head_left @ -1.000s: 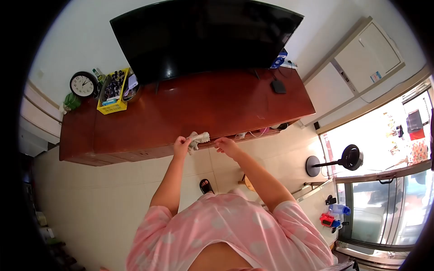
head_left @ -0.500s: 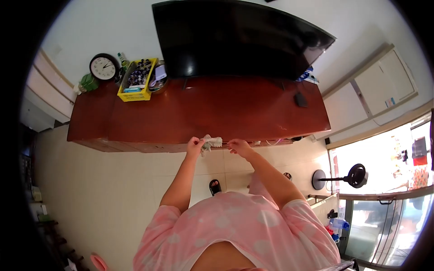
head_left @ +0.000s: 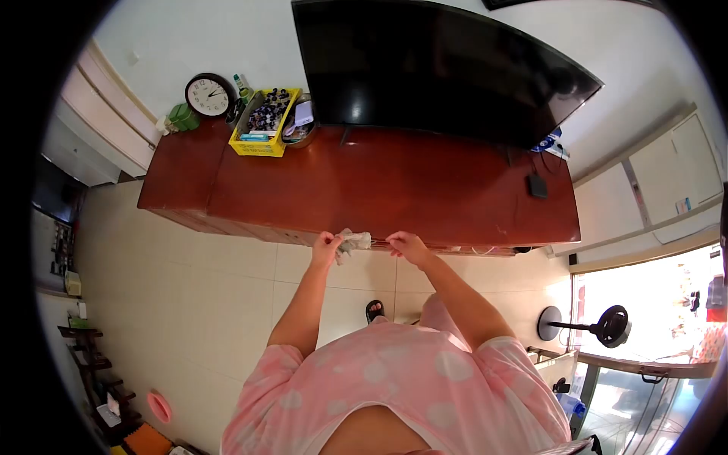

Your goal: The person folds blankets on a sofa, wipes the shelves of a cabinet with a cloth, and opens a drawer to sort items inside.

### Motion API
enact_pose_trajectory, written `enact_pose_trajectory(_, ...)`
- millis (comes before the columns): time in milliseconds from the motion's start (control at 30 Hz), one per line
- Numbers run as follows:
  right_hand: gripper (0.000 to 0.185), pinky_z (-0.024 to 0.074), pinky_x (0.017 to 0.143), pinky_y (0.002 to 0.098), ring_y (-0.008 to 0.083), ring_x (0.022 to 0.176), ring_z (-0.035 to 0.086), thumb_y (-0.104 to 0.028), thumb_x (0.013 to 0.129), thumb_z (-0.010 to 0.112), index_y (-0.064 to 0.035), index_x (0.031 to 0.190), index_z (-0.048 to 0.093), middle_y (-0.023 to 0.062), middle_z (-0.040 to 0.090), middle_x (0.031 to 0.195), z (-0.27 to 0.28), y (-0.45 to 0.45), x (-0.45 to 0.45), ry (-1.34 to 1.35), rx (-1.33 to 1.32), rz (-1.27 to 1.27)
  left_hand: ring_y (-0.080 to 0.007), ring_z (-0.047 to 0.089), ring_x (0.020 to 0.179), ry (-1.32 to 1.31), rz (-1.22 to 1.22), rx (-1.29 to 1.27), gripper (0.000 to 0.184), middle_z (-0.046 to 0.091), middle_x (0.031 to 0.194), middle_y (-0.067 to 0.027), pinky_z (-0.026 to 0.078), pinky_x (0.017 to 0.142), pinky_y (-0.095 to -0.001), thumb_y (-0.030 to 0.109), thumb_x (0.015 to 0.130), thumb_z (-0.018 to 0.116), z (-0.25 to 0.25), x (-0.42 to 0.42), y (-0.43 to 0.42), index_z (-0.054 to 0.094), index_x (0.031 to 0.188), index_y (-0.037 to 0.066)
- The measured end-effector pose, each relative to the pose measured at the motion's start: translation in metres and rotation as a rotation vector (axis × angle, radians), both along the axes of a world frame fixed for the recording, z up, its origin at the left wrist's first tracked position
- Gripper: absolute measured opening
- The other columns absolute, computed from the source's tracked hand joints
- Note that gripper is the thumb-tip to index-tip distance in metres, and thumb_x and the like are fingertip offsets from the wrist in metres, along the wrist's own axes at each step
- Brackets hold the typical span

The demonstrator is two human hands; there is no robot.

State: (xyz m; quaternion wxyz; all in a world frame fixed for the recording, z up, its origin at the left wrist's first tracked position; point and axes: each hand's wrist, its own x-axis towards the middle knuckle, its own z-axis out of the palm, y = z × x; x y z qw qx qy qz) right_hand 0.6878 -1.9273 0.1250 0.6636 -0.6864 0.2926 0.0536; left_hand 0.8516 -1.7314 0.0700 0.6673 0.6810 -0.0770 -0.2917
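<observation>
Nearest, the left hand [head_left: 327, 246] pinches a crumpled pale cloth [head_left: 353, 242] between thumb and fingers, at the near edge of the red-brown cabinet [head_left: 394, 182]. To its right, the right hand [head_left: 405, 246] has its fingers curled close to the thumb, near the cloth's right end; whether it grips anything I cannot tell. Farther off, on the cabinet's left part, are a yellow basket [head_left: 258, 149] and a round clock [head_left: 208, 97]; a large television [head_left: 440, 72] stands at the far side.

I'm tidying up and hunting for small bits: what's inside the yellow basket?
The yellow basket holds many small dark pieces, too small to identify, and a light-blue item near its front. Whatever lies beneath them is covered.
</observation>
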Motion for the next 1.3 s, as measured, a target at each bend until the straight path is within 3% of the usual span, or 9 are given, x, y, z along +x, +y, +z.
enact_pose_trajectory(400,0.020,0.0462,0.061,0.0231,0.0095,0.068,0.058,-0.015,0.089,0.047,-0.0046,0.103,0.058,0.0042,0.063,0.086,-0.003,-0.060,-0.078,-0.003,0.090,-0.220,-0.0052,0.037,0.058,-0.016,-0.220,0.110,0.024,0.042,0.062,0.0054,0.032,0.050,-0.0218,0.016,0.078,0.067,0.004,-0.047,-0.091,0.047,0.066,0.009)
enact_pose_trajectory(500,0.023,0.0472,0.066,0.0240,0.0109,0.073,0.059,-0.018,0.091,0.047,-0.0029,0.106,0.056,0.0054,0.062,0.091,-0.020,-0.076,-0.106,0.032,0.123,-0.231,-0.0053,0.038,0.058,-0.034,-0.250,0.155,0.024,0.042,0.062,0.0054,0.033,0.051,-0.0216,0.017,0.078,0.068,-0.006,-0.064,-0.113,0.048,0.066,0.009)
enact_pose_trajectory(600,0.023,0.0471,0.066,0.0240,0.0111,0.073,0.059,-0.018,0.091,0.047,-0.0028,0.106,0.055,0.0064,0.062,0.092,-0.034,-0.095,-0.132,0.012,0.172,-0.218,-0.0055,0.038,0.059,-0.037,-0.248,0.201,0.025,0.042,0.062,0.0053,0.033,0.052,-0.0217,0.018,0.077,0.068,-0.006,-0.087,-0.136,0.048,0.066,0.009)
enact_pose_trajectory(700,0.021,0.0453,0.058,0.0234,0.0104,0.067,0.058,-0.015,0.090,0.046,-0.0027,0.102,0.057,0.0069,0.062,0.088,-0.045,-0.120,-0.151,0.008,0.203,-0.215,-0.0060,0.038,0.059,-0.055,-0.199,0.211,0.026,0.043,0.062,0.0049,0.034,0.053,-0.0220,0.019,0.077,0.069,-0.010,-0.109,-0.156,0.048,0.065,0.009)
enact_pose_trajectory(933,0.021,0.0455,0.059,0.0237,0.0107,0.065,0.058,-0.017,0.090,0.046,-0.0035,0.103,0.058,0.0068,0.063,0.088,-0.079,-0.173,-0.182,0.026,0.210,-0.154,-0.0069,0.038,0.060,-0.082,-0.113,0.266,0.027,0.044,0.063,0.0044,0.034,0.054,-0.0226,0.020,0.075,0.070,-0.040,-0.157,-0.178,0.048,0.065,0.009)
enact_pose_trajectory(1300,0.021,0.0468,0.064,0.0238,0.0111,0.072,0.059,-0.017,0.091,0.046,-0.0046,0.104,0.057,0.0054,0.063,0.092,-0.101,-0.114,-0.153,0.139,0.231,-0.138,-0.0060,0.037,0.060,0.056,-0.159,0.194,0.028,0.042,0.062,0.0052,0.033,0.054,-0.0223,0.019,0.078,0.069,-0.052,-0.139,-0.145,0.046,0.065,0.011)
